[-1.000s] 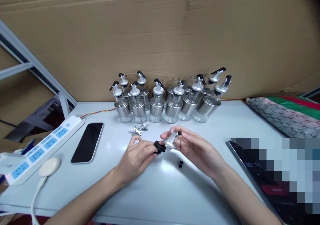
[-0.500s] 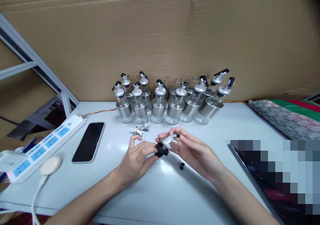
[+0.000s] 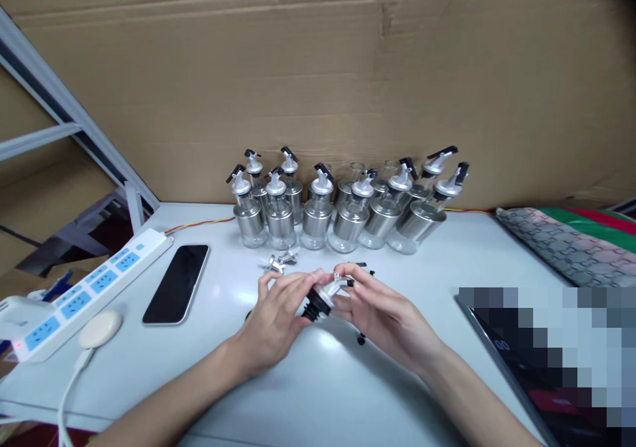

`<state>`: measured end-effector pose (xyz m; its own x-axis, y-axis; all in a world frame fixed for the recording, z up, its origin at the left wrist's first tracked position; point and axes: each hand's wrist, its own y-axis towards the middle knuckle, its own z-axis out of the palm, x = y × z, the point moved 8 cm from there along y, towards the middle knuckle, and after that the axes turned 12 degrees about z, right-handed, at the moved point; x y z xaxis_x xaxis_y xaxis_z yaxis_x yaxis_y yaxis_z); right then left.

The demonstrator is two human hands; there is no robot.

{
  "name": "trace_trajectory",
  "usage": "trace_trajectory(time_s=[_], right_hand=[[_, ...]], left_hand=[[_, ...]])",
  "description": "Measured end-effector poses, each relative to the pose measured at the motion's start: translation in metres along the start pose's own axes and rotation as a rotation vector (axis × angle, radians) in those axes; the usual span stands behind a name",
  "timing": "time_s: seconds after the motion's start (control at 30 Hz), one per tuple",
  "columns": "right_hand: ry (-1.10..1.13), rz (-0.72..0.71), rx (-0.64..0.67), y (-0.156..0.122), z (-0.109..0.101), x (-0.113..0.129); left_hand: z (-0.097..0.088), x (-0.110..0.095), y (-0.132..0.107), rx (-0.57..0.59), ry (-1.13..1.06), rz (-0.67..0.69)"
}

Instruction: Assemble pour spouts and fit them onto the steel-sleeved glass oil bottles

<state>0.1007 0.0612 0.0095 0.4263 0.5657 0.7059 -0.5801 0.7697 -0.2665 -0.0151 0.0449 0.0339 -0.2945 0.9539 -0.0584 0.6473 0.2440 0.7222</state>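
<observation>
Between both hands is a bottle pourer (image 3: 324,295), a silver spout with a ribbed black stopper, tilted with the stopper toward the lower left. My left hand (image 3: 281,311) is closed around the stopper end. At the spout end, the fingers of my right hand (image 3: 382,304) grip the silver part and its black tip. Small black caps (image 3: 361,340) lie on the table below my right hand. Loose silver spout parts (image 3: 275,263) rest just beyond my left hand. Other dark pieces (image 3: 358,264) show partly behind my right fingers.
Several glass bottles with steel sleeves (image 3: 317,220), many topped with pourers, stand at the back before a cardboard wall (image 3: 248,69). To the left are a phone (image 3: 176,285), a power strip (image 3: 89,295) and a white round charger (image 3: 101,329). A dark-screened device (image 3: 501,347) lies right.
The silver spout and black stopper, tilted apart before, now sit together in line. My left fingers have moved up over the stopper. The view has shifted slightly.
</observation>
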Motion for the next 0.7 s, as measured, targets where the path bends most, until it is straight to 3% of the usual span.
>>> trace_trajectory(time_s=[0.23,0.7], right_hand=[[0.054,0.043,-0.030,0.001,-0.007,-0.008],[0.147,0.069,0.012,0.004,-0.003,-0.013]], left_hand=[[0.010,0.001,-0.003,0.110,-0.058,-0.009],[0.008,0.004,-0.003,0.064,-0.114,-0.037]])
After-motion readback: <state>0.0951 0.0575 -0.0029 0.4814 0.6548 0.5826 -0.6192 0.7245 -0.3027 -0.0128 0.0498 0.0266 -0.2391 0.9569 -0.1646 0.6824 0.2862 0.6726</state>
